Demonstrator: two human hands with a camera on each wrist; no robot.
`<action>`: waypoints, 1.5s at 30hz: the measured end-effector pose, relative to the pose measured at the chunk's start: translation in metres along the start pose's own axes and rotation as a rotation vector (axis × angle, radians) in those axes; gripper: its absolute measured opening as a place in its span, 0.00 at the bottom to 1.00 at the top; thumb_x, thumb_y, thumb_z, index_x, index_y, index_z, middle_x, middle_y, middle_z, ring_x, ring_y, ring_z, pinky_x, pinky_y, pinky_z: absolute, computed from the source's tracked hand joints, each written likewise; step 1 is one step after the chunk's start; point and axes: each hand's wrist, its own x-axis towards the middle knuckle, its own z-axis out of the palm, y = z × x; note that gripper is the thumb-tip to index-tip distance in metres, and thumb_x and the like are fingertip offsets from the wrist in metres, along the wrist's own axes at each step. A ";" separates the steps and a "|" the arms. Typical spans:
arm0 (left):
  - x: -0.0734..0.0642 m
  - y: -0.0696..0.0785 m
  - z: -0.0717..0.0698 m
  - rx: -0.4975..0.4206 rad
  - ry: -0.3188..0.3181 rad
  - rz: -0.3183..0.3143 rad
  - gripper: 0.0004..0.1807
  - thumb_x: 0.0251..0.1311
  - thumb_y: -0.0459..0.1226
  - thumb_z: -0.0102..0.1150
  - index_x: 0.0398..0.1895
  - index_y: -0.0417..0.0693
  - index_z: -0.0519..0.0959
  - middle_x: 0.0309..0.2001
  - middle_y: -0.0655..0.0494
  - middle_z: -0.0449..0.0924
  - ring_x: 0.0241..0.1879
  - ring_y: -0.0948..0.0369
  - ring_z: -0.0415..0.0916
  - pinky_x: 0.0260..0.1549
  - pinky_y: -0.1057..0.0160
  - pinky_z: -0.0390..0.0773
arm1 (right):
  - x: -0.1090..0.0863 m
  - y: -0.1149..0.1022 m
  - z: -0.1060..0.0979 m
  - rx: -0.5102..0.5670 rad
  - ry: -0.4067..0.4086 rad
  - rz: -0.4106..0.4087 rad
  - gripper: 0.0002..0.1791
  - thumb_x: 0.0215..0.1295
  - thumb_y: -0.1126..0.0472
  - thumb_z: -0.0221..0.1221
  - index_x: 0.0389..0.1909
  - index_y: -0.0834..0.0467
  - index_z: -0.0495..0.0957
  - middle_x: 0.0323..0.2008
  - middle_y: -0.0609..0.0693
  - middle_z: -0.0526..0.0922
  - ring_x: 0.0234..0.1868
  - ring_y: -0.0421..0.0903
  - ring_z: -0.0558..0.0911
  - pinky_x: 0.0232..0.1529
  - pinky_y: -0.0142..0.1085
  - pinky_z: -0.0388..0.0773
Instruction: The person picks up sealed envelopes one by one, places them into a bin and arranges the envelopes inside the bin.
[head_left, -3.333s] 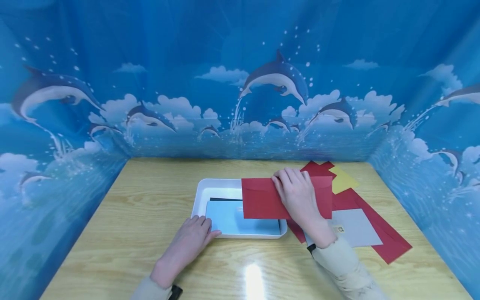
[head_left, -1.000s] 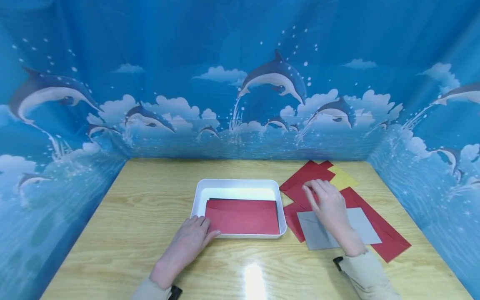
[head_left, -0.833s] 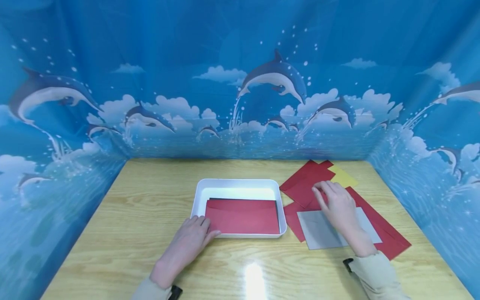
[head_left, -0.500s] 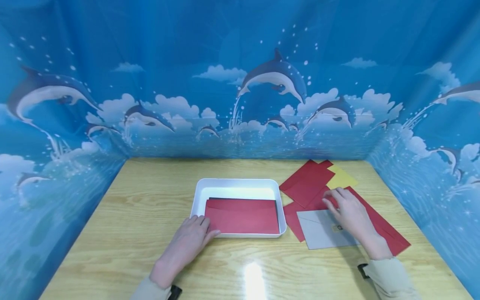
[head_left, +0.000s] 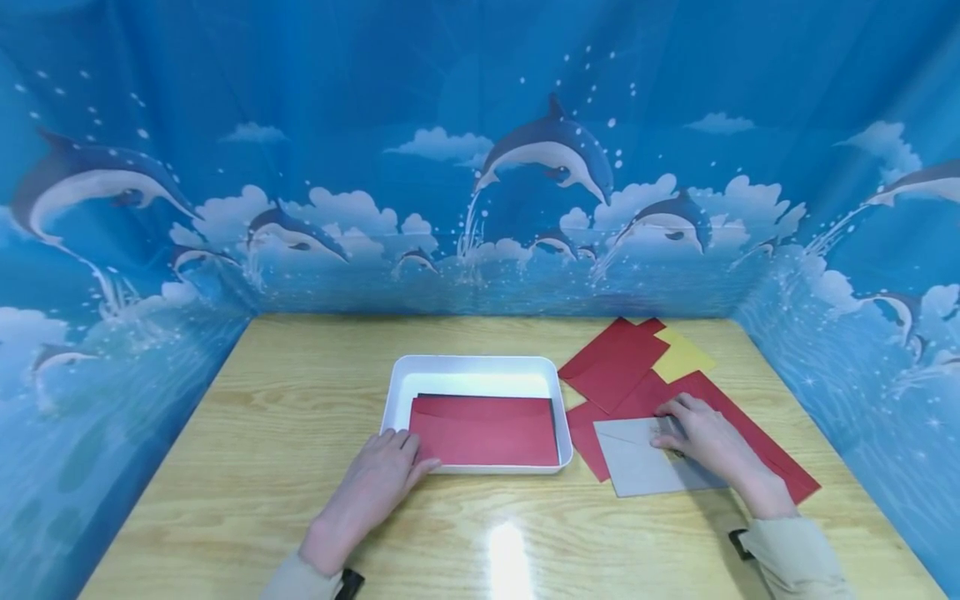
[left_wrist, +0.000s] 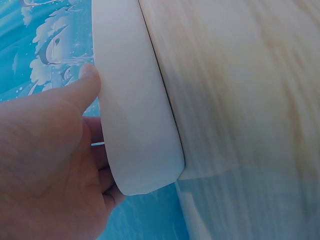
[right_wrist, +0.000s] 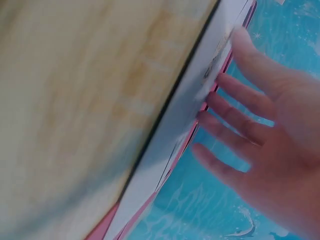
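Note:
A white tray (head_left: 480, 372) stands mid-table, holding a red envelope (head_left: 483, 429) over a dark piece whose edge shows behind it. At its near left corner my left hand (head_left: 373, 481) holds the rim, thumb (left_wrist: 89, 80) along the front wall. To the right lies a grey envelope (head_left: 637, 467) with a small gold mark, partly under my right hand (head_left: 708, 442). The right hand's fingers are spread and slightly bent, fingertips at the grey envelope's surface, thumb (right_wrist: 245, 47) apart from the fingers.
Under and around the grey envelope are red envelopes (head_left: 780, 458). Another red envelope (head_left: 615, 367) and a yellow envelope (head_left: 684, 357) lie farther back. A curtain (head_left: 465, 167) printed with dolphins borders the wooden table (head_left: 315, 375) at the back and sides.
My right hand laid the red envelope in the tray over a light blue one and let go. It then moved right and down to the grey envelope. The left hand stayed.

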 end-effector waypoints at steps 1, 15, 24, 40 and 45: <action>0.000 0.000 0.000 -0.002 0.000 -0.002 0.18 0.71 0.51 0.57 0.32 0.47 0.73 0.26 0.60 0.65 0.30 0.60 0.63 0.42 0.57 0.73 | 0.001 0.000 0.000 -0.002 -0.015 0.005 0.26 0.52 0.54 0.77 0.47 0.65 0.81 0.43 0.57 0.80 0.43 0.55 0.80 0.44 0.53 0.80; 0.000 0.000 -0.002 -0.018 -0.009 -0.005 0.18 0.71 0.52 0.56 0.32 0.48 0.73 0.26 0.60 0.64 0.30 0.61 0.62 0.39 0.58 0.72 | 0.007 0.000 -0.005 0.052 -0.149 0.065 0.26 0.49 0.52 0.78 0.43 0.62 0.79 0.42 0.56 0.77 0.44 0.54 0.75 0.41 0.50 0.79; -0.001 0.001 -0.002 -0.021 -0.009 -0.009 0.18 0.72 0.51 0.56 0.32 0.47 0.73 0.27 0.60 0.65 0.31 0.60 0.62 0.41 0.57 0.72 | 0.010 0.001 -0.011 0.050 -0.209 0.080 0.31 0.42 0.51 0.81 0.43 0.63 0.78 0.41 0.56 0.77 0.43 0.53 0.75 0.40 0.47 0.79; 0.001 0.000 0.000 -0.015 -0.021 -0.018 0.19 0.71 0.52 0.56 0.33 0.47 0.75 0.27 0.60 0.66 0.32 0.59 0.64 0.45 0.56 0.74 | 0.000 0.006 -0.019 0.132 -0.155 0.082 0.25 0.51 0.52 0.77 0.44 0.62 0.80 0.37 0.50 0.82 0.37 0.48 0.79 0.37 0.45 0.81; 0.000 0.000 0.000 -0.014 -0.007 -0.009 0.18 0.71 0.51 0.57 0.33 0.47 0.74 0.27 0.60 0.66 0.32 0.60 0.64 0.44 0.56 0.73 | -0.001 0.002 -0.019 0.064 -0.012 0.009 0.09 0.60 0.64 0.70 0.40 0.60 0.83 0.33 0.46 0.82 0.35 0.45 0.79 0.38 0.45 0.81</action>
